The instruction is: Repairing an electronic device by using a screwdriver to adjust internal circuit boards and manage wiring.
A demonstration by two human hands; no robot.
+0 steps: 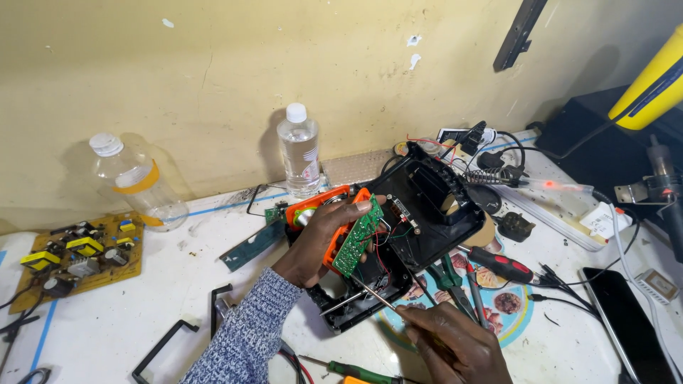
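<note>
Holding the green circuit board [358, 237] up on edge with my left hand [324, 238], I have my fingers curled around it and the orange part [334, 250] behind it, thumb and fingertips pinching the board so its component side faces right. It sits over the opened black plastic housing [420, 220], which lies on the white worktable [121, 320] with thin red and black wires running from the board down into it. My right hand [455, 345] is closed around the handle of a slim metal tool [373, 295], its shaft angled up and left so that the tip reaches just under the lower edge of the board; whether the tip touches I cannot tell. Just beside the housing on the right lie a red-handled screwdriver [501, 264] and green-handled pliers [449, 277] on a round printed mat [509, 306]. A green-handled screwdriver [352, 370] lies near my right wrist. Two clear plastic bottles stand against the yellow wall, one with a white cap [299, 149] behind the housing and one tilted, with an orange band [135, 181], farther left. A brown board with yellow transformers [78, 259] lies at the far left, well apart from my hands.
</note>
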